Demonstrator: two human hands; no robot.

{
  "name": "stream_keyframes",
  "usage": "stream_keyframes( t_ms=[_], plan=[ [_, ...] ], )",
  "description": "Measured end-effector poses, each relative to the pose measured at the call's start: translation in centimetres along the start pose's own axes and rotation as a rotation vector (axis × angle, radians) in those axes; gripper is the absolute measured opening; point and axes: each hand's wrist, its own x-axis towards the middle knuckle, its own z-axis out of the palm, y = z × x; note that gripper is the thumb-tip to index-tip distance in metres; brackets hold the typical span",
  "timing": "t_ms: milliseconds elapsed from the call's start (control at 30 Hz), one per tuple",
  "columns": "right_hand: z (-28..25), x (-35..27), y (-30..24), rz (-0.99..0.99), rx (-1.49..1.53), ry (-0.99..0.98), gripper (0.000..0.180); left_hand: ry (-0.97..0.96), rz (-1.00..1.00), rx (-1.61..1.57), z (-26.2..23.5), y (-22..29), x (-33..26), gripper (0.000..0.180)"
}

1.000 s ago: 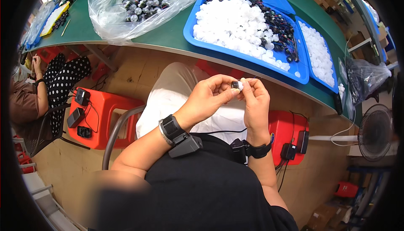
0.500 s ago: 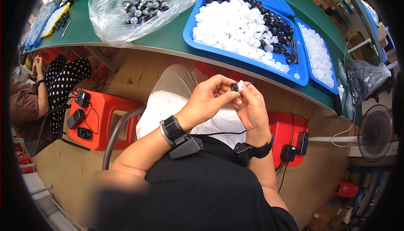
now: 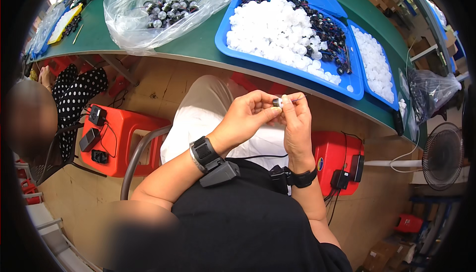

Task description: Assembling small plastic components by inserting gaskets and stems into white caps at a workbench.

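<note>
Above my lap, my left hand (image 3: pixel 248 117) pinches a small black cylindrical part with a white piece and thin wires (image 3: pixel 276 102) between thumb and forefinger. My right hand (image 3: pixel 297 127) meets it from the other side, its thumb and forefinger closed at the white end, where a thin dark wire sticks out past the fingertips. The fingers hide much of the part. Beyond my hands on the table stands a blue tray (image 3: pixel 358 91), heaped with white plastic caps (image 3: pixel 272 31) and black wired parts (image 3: pixel 329 36).
A clear plastic bag (image 3: pixel 126 36) with capped parts lies on the green table (image 3: pixel 91 34). Another blue tray (image 3: pixel 395 104) of white pieces stands at right. Red stools (image 3: pixel 131 123) with black devices flank me. A fan (image 3: pixel 443 155) is far right; a person (image 3: pixel 82 86) sits at left.
My right hand has turned more upright, and its fingers have shifted over the white end of the part. My left hand is almost still. The person at left has leaned forward.
</note>
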Motion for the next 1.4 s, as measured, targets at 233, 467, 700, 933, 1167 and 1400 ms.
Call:
stream_keyframes(
  t_ms=[233, 467, 700, 933, 1167, 1400],
  plan=[
    [0.4, 0.2, 0.3, -0.038, 0.046, 0.085, 0.013, -0.04, -0.134, -0.311, -0.5, -0.3, 0.1, 0.023],
    [0.4, 0.2, -0.3, -0.091, -0.169, -0.003, 0.023, -0.064, -0.259, -0.486, -1.9, -1.2, 0.2, 0.027],
    [1.0, -0.1, -1.0, -0.405, -0.761, -0.078, 0.03, -0.101, -0.33, -0.66, -1.5, -1.1, 0.2, 0.032],
    [0.7, 0.3, -1.4, -0.853, -1.041, -0.08, 0.02, -0.183, -0.316, -0.603, -1.0, 0.5, 0.0, 0.027],
    [-1.0, 4.2, -7.2, -0.712, -0.893, 0.115, 0.028, -0.023, 0.041, -0.375, -2.9, 7.9, 2.9, 0.033],
    [-7.5, 10.8, -8.3, -0.514, -1.355, 0.242, 0.02, 0.758, 0.756, 0.48, -15.4, 13.2, 10.6, 0.031]
  ],
)
